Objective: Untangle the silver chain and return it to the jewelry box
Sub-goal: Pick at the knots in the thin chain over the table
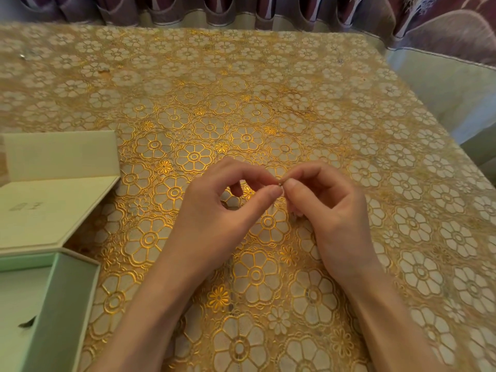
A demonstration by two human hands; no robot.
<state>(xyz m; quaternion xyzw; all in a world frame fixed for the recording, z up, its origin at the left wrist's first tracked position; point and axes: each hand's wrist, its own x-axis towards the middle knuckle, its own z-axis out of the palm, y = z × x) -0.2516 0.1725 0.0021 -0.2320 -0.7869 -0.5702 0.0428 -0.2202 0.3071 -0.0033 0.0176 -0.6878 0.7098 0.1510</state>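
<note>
My left hand (214, 208) and my right hand (330, 208) meet above the middle of the table, thumbs and forefingers pinched together. Between the fingertips a tiny piece of the silver chain (282, 181) shows; the rest of it is too thin or hidden to make out. The pale green jewelry box (67, 296) stands open at the lower left, well left of my left forearm. Its lid (40, 208) lies flat just beyond it.
A gold floral lace cloth (255, 108) covers the table. A white upright card or box panel (59, 154) stands behind the lid. Small bits (25, 55) lie at the far left. Purple curtains (241, 9) hang behind; the table's right edge (434, 114) runs diagonally.
</note>
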